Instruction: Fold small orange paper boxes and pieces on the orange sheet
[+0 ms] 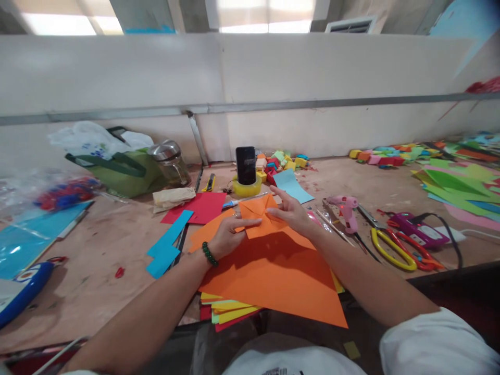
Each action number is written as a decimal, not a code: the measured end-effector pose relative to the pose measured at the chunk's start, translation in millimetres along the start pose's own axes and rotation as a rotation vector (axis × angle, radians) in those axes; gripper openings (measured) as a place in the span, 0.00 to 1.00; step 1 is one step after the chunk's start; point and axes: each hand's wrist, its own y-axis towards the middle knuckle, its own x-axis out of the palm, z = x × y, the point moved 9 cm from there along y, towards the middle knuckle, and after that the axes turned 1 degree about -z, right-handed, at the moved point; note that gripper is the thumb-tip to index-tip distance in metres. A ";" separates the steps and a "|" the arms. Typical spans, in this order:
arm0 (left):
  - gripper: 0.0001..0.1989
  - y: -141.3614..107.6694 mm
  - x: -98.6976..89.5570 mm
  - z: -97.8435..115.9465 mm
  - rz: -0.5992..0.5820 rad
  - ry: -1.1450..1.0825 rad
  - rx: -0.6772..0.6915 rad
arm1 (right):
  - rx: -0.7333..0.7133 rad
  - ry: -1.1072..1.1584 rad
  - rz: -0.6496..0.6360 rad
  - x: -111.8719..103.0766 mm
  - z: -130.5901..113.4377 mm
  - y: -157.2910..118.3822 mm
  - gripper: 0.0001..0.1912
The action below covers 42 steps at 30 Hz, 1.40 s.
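Observation:
A small folded orange paper (258,213) with crease lines is held up between my two hands. My left hand (229,235), with a green bead bracelet at the wrist, grips its left side, the index finger lying across its front. At the upper right side, my right hand (291,212) has its thumb on the front of the paper and its fingers behind. Beneath both hands lies a large orange sheet (281,276), on top of a stack of yellow, green and red paper (234,311) at the table's front edge.
A phone (246,164) stands in a yellow tape roll (247,188). To the right lie a pink glue gun (347,211) and yellow-handled scissors (392,252). Blue strips (171,239), red paper (203,208), a glass jar (172,164) and a green bag (130,172) are on the left.

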 end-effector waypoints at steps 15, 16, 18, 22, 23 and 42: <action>0.15 -4.9 -0.7 -16.6 0.073 -0.275 -0.232 | -0.089 -0.021 -0.225 12.2 -10.9 0.3 0.12; 0.16 -5.8 0.2 -18.8 0.083 -0.307 -0.256 | -0.092 -0.010 -0.218 12.9 -11.2 0.4 0.13; 0.17 -7.4 1.2 -22.6 0.110 -0.374 -0.291 | -0.092 0.006 -0.197 14.2 -13.3 -0.5 0.15; 0.18 -10.0 -0.3 -29.5 0.198 -0.457 -0.345 | -0.037 0.023 -0.089 14.1 -13.2 -3.4 0.19; 0.18 -10.5 -1.0 -30.8 0.220 -0.465 -0.356 | -0.017 0.030 -0.058 14.1 -11.5 -4.2 0.19; 0.23 -11.7 2.1 -43.8 0.276 -0.568 -0.472 | 0.054 0.193 0.102 19.8 9.5 -9.0 0.31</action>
